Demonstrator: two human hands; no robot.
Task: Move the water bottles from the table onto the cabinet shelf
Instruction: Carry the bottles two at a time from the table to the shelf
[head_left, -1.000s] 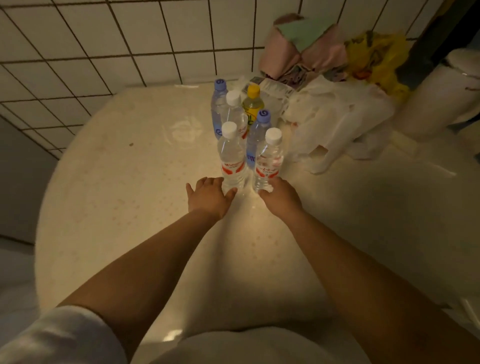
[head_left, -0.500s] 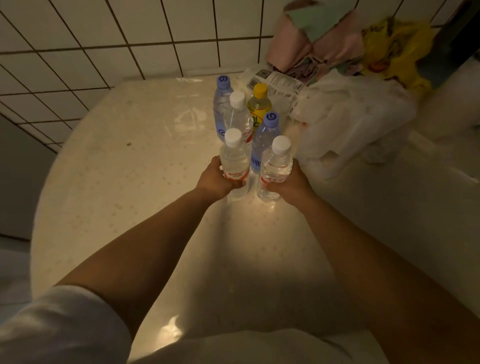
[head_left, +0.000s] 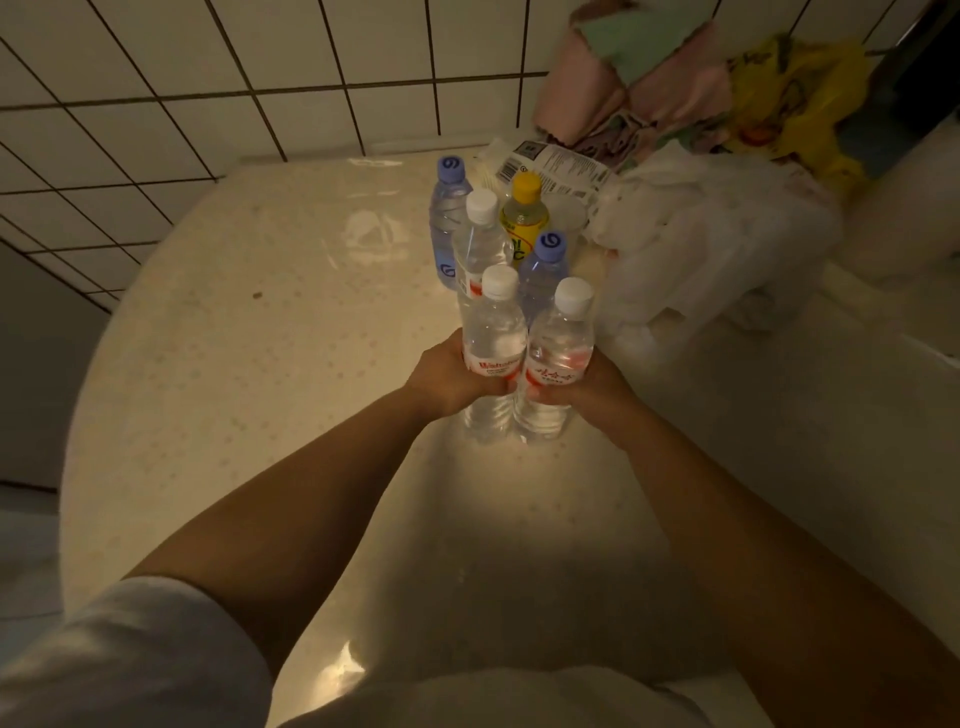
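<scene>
Both hands gripped white-capped bottles side by side: left hand (head_left: 441, 376) on the left bottle (head_left: 493, 338), right hand (head_left: 592, 387) on the right bottle (head_left: 558, 358). Four more bottles stood just behind them on the table (head_left: 260, 364).

Lighting: dim, warm yellow-brown cast throughout. Brightest zone: pale patch on the counter (head_left: 291, 332) just below the two held bottles (head_left: 524, 364). Glare: soft white reflections on the glossy counter top near the tiled wall (head_left: 218, 67) and at the near edge. Shadows: broad, soft-edged, beneath both forearms. Corners: dark falloff at left and upper right. Distortion: wide-angle bowing, tile grout lines curved, counter edge rounded. Focus: soft overall; bottle labels only partly legible; white sleeve (head_left: 119, 660) blurred; cloth pile (head_left: 649, 78) smeared. Grain: fine noise in dark areas.
</scene>
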